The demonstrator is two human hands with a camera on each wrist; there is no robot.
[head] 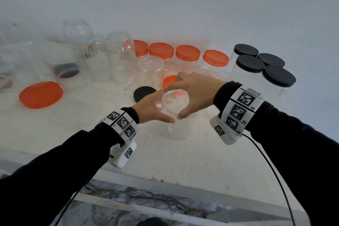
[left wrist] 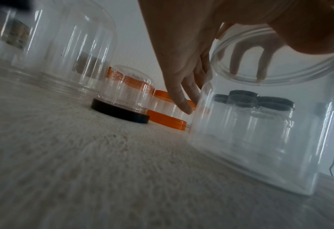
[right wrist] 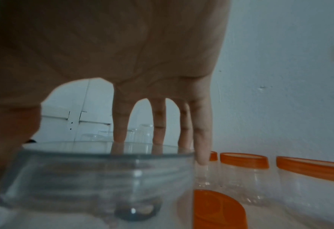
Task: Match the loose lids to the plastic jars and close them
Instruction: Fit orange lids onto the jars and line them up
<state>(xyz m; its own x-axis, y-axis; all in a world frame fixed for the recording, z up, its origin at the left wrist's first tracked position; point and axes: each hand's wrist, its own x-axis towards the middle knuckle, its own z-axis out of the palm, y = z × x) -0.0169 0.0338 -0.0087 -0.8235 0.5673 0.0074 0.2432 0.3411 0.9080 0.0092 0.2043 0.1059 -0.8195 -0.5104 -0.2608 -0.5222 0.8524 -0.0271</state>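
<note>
A clear, lidless jar stands upright near the middle of the white table. My left hand holds its left side, thumb along the near rim, fingers down the far side of the jar. From the right, my right hand grips the rim with the thumb in front. Its fingers reach over the far edge of the jar. A loose black lid lies just left of the jar. A loose orange lid lies behind it.
A large orange lid lies at the left. Upside-down clear jars stand behind and to the left. Several orange-lidded jars line the wall, with black-lidded jars at the right. The table's front edge is close to me.
</note>
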